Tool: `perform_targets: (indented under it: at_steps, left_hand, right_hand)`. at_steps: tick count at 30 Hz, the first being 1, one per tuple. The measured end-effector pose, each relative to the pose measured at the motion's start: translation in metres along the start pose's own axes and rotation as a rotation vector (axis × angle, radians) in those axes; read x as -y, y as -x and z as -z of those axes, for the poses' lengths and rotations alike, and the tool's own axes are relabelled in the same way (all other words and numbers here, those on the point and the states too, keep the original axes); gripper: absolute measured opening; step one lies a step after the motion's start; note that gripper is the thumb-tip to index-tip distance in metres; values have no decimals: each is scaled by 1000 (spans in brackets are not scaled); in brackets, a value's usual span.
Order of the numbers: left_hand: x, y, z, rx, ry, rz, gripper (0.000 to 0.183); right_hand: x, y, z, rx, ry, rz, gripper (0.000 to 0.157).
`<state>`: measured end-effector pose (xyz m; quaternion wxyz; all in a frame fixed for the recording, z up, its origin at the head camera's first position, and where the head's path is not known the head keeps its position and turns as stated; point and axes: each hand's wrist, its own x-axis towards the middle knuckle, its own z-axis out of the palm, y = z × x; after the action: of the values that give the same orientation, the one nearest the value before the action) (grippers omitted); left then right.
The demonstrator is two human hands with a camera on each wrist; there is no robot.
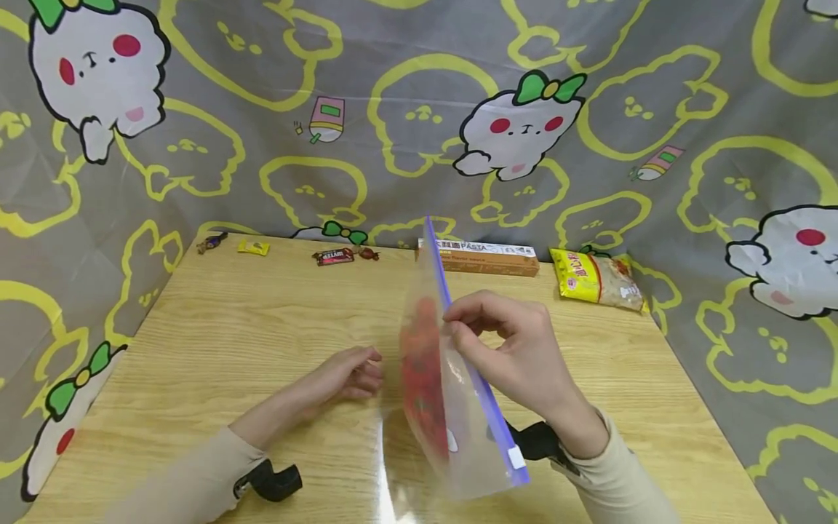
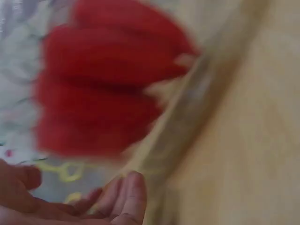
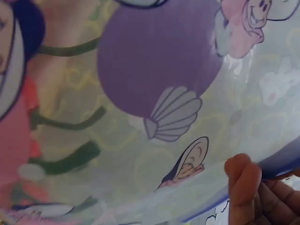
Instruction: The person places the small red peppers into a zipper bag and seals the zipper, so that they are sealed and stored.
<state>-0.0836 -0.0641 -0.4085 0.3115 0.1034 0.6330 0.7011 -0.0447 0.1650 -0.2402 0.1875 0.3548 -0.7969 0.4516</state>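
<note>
A clear zip bag (image 1: pixel 468 407) with a purple zip edge and a white slider (image 1: pixel 516 457) hangs upright above the table. My right hand (image 1: pixel 517 349) pinches that edge between thumb and fingers; in the right wrist view the fingers (image 3: pixel 246 183) grip it at lower right. Cartoon prints, including a purple disc (image 3: pixel 154 61) and shells, cover the bag. A large red patch (image 2: pixel 108 79) shows blurred in the left wrist view; I cannot tell whether it is print or contents. My left hand (image 1: pixel 350 375) is just left of the bag, fingers loosely bent, holding nothing.
Along the back of the wooden table (image 1: pixel 281 306) lie a dark wrapped sweet (image 1: pixel 212 242), a yellow sweet (image 1: pixel 253 248), a red-and-black packet (image 1: pixel 334 256), a brown sweet (image 1: pixel 369 254), a pasta box (image 1: pixel 487 260) and a yellow food packet (image 1: pixel 579 275). A patterned grey curtain (image 1: pixel 406 36) surrounds the table.
</note>
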Motion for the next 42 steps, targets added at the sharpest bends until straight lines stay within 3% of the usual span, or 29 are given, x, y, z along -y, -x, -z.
perform_targets:
  at_steps: [3, 7, 10, 14, 20, 23, 26, 34, 42]
  left_hand:
    - [21, -6, -15, 18, 180, 78, 71]
    - [28, -7, -30, 58, 425, 119, 72]
    - [26, -7, -30, 35, 527, 143, 54]
    - [24, -4, -15, -56, 548, 131, 25]
    - [11, 8, 22, -193, 406, 43, 13]
    - [2, 14, 40, -270, 293, 48, 31]
    - [-5, 16, 53, -311, 163, 69, 46]
    - [-2, 10, 66, -330, -197, -19, 46]
    - [7, 1, 64, -392, -238, -21, 44]
  right_hand:
    - [-1, -2, -3, 5, -85, 28, 20]
    - [-1, -3, -4, -15, -171, 60, 21]
    - [-3, -2, 0, -49, -196, 33, 21]
    - [-14, 9, 10, -101, -175, -81, 20]
    - [-53, 36, 24, -97, -59, -352, 12]
    - [-79, 49, 24, -23, -1, -496, 9]
    - [-108, 60, 18, 84, 31, -583, 10]
    - [-155, 76, -9, 284, 143, -642, 10]
    - [-173, 81, -24, 318, 280, -658, 6]
